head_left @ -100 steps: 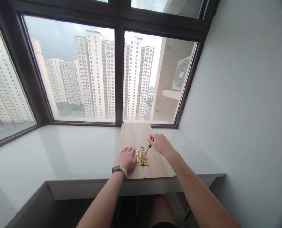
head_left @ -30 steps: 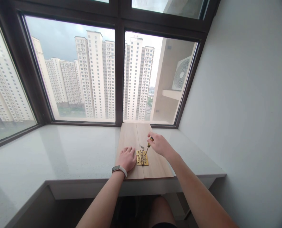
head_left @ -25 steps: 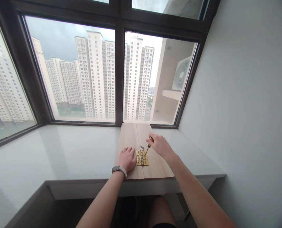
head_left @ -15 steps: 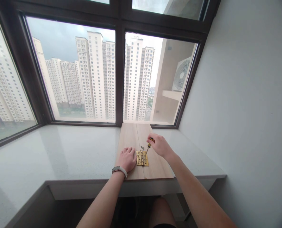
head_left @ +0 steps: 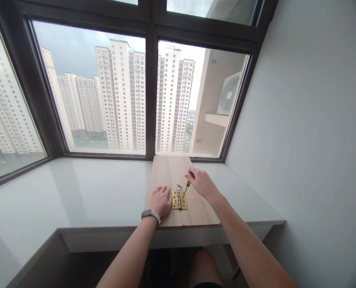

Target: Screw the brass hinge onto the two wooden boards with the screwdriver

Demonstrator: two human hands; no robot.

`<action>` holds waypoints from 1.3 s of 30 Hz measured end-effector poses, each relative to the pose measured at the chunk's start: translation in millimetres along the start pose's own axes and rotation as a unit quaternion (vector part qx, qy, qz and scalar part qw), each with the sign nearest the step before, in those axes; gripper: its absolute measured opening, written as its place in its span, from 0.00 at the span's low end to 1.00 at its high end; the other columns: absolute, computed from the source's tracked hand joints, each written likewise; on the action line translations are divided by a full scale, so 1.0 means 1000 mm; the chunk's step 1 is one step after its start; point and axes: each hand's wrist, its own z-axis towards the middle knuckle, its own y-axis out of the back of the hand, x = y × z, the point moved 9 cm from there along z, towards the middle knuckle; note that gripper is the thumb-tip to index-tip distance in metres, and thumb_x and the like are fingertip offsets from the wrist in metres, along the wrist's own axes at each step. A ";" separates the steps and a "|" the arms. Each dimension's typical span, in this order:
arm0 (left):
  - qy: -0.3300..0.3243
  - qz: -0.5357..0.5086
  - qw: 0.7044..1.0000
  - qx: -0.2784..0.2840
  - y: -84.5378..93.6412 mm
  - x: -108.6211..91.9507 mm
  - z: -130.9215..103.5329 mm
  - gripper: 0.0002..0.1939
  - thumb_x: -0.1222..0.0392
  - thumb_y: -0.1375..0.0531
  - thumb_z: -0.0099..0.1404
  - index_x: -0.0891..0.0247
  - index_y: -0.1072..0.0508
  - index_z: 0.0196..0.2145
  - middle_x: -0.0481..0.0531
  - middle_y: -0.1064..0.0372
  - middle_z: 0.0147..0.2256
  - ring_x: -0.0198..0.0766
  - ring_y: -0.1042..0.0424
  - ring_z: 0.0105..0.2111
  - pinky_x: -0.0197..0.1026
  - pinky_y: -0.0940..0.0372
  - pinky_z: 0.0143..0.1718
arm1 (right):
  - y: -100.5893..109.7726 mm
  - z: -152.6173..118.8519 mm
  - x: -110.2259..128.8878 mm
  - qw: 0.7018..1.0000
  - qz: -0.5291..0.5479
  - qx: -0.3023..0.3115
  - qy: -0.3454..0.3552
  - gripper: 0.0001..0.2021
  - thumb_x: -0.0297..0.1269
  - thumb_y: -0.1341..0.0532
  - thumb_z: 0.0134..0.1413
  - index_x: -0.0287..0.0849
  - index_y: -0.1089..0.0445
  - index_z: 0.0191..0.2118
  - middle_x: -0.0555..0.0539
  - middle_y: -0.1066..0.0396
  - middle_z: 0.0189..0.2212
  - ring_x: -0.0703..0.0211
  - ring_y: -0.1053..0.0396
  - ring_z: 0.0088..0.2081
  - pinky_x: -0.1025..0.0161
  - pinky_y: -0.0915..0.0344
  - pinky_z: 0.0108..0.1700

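A brass-coloured hinge (head_left: 179, 200) lies unfolded across the seam between two pale wooden boards (head_left: 162, 170). My right hand (head_left: 200, 181) is closed around the yellow-and-black handle of a screwdriver (head_left: 187, 183). Its shaft slants down to the upper part of the hinge's right leaf; whether the tip sits in a screw is too small to tell. Flat on the left board rests my left hand (head_left: 161, 201), fingers stretched out, its thumb side beside the hinge's left edge. Several small dark screws (head_left: 179, 186) lie just beyond the hinge.
The boards lie on a white windowsill counter (head_left: 106, 196), reaching from its front edge to the window frame (head_left: 150, 120). A grey-white wall (head_left: 312, 120) rises at the right. Below the counter, my knee (head_left: 204, 264) shows.
My right hand and the screwdriver handle have shifted very slightly, up a little. The left hand, the boards and the hinge stay practically where they were.
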 end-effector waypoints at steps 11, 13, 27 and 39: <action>0.001 0.006 1.000 -0.003 0.000 -0.001 0.001 0.26 0.47 0.53 0.76 0.55 0.34 0.66 0.55 0.36 0.66 0.52 0.43 0.65 0.54 0.45 0.65 | -0.001 -0.001 0.006 0.997 0.075 -0.005 0.015 0.03 0.34 0.40 0.65 0.45 0.29 0.38 0.49 0.25 0.33 0.57 0.29 0.34 0.62 0.38 0.40; 0.001 0.007 1.000 -0.001 0.000 -0.001 0.001 0.26 0.47 0.54 0.76 0.55 0.34 0.66 0.54 0.36 0.66 0.52 0.43 0.65 0.54 0.44 0.64 | -0.004 0.000 0.003 0.995 0.097 0.028 -0.006 0.07 0.33 0.43 0.67 0.45 0.27 0.42 0.49 0.25 0.32 0.57 0.27 0.34 0.62 0.37 0.40; 0.009 -0.001 1.000 0.017 0.005 -0.004 -0.001 0.26 0.47 0.54 0.76 0.52 0.35 0.67 0.54 0.38 0.67 0.52 0.44 0.66 0.55 0.47 0.66 | 0.006 0.000 0.000 1.000 0.007 -0.017 -0.008 0.10 0.41 0.40 0.66 0.46 0.33 0.32 0.49 0.28 0.29 0.56 0.32 0.31 0.61 0.40 0.36; 0.004 0.004 1.000 0.008 0.002 -0.002 -0.001 0.26 0.47 0.53 0.76 0.54 0.34 0.66 0.55 0.37 0.66 0.52 0.44 0.66 0.55 0.46 0.65 | -0.006 0.001 -0.005 0.994 0.082 0.064 -0.021 0.08 0.34 0.43 0.66 0.45 0.26 0.41 0.50 0.24 0.31 0.58 0.28 0.33 0.63 0.38 0.38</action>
